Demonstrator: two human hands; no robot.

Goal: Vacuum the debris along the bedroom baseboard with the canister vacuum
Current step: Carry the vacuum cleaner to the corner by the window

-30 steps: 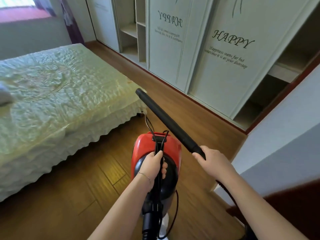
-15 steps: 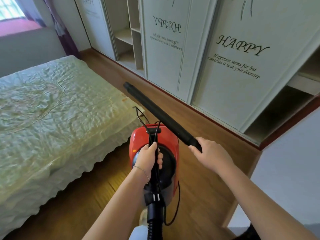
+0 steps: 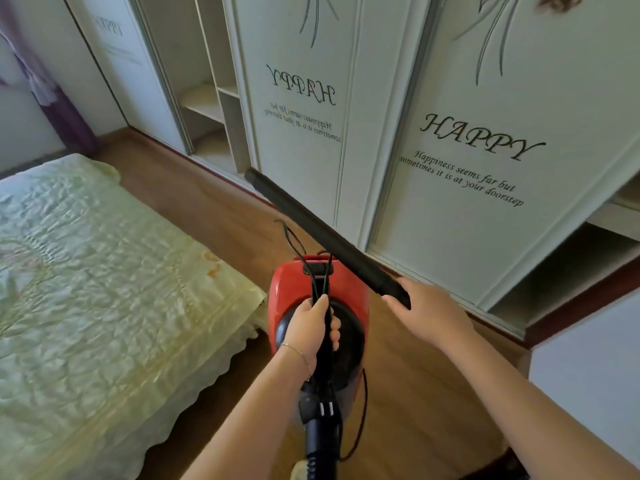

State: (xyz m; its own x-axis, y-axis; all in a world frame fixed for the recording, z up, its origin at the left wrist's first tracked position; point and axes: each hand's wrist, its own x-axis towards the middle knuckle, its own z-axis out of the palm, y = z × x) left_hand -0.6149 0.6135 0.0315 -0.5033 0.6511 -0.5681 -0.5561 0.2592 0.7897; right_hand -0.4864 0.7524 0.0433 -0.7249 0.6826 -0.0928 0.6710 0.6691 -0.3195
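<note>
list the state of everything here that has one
canister vacuum, gripped at its handle by left hand
wand, gripped at its near end by right hand, tip toward the wardrobe doors
wardrobe doors, slid partly open, shelves showing
bed, covered with a green spread

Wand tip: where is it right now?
In the head view the black wand runs up-left from the right hand; its tip shows against the bottom edge of the wardrobe, right of the bed.
</note>
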